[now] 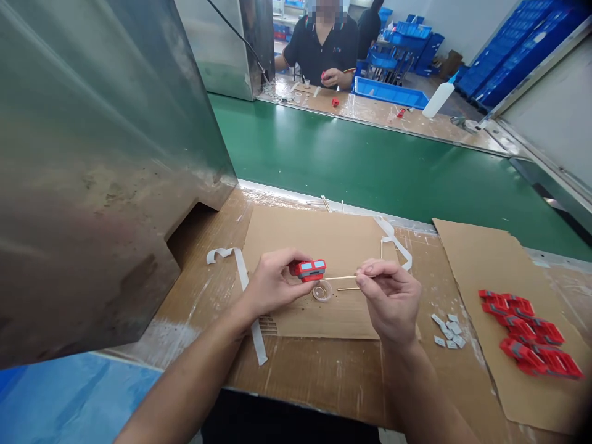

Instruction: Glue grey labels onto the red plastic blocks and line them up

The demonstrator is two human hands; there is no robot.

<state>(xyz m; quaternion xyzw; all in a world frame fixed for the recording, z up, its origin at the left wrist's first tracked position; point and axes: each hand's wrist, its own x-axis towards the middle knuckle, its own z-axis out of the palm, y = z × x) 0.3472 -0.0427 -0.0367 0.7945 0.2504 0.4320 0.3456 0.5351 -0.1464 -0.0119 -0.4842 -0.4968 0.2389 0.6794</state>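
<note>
1. Centrally, the red plastic part [311, 269], with two pale-blue panels, lies gripped between the thumb and fingers of the left hand [275, 280], its paneled end projecting beyond the fingertips.
2. The right hand [391, 293] pinches a thin wooden stick [340, 278]; the stick's tip reaches the part's lower edge, contact indeterminable.
3. A small clear cup [322, 300] sits below the part on the cardboard sheet [296, 234]; the hands are separated by a gap which the stick spans.
4. Both forearms angle inward from the lower edge of the view.
</note>
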